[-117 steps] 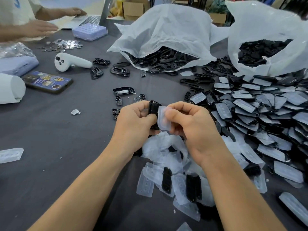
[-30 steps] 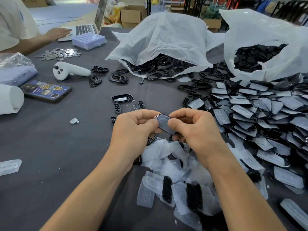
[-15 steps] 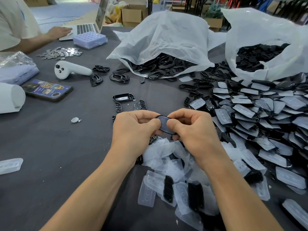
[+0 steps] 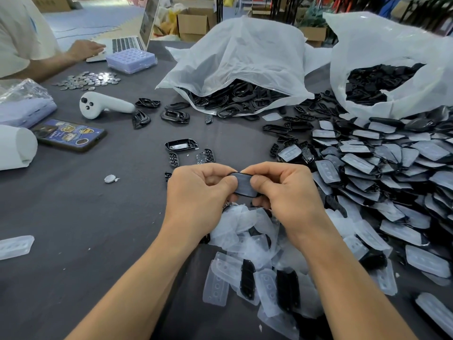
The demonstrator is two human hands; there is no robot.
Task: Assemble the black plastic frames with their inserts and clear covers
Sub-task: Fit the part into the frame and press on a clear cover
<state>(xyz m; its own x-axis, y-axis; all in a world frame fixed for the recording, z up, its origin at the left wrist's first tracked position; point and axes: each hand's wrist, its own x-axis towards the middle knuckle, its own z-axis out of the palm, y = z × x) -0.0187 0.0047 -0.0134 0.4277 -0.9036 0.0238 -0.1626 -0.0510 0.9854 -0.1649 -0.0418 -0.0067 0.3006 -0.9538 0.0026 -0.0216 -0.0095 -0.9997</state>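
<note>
A black frame with its clear cover point(image 4: 243, 184) sits at the centre of the view, held above the table between both hands. The left hand point(image 4: 199, 192) pinches its left end with the thumb on top and the fingers curled beneath. The right hand point(image 4: 288, 191) grips the right end the same way, thumb pressed on the cover's face. Directly under the hands, toward six o'clock, lies a loose heap of clear covers point(image 4: 245, 238) with a few black inserts point(image 4: 247, 276) among them. From two to four o'clock spreads a large pile of covered frames point(image 4: 382, 173). At twelve o'clock a white plastic bag point(image 4: 245, 52) spills bare black frames, and at one o'clock a second white bag point(image 4: 392, 45) holds more black parts. At eleven o'clock, near the hands, an empty frame point(image 4: 181, 145) lies on the grey table point(image 4: 73, 212) with small inserts just beside it. At nine o'clock is a coin cell point(image 4: 109, 178). Farther out toward ten o'clock are a phone point(image 4: 69, 134), a white controller point(image 4: 103, 105), scattered coin cells point(image 4: 88, 79) and a purple tray point(image 4: 131, 58).
</note>
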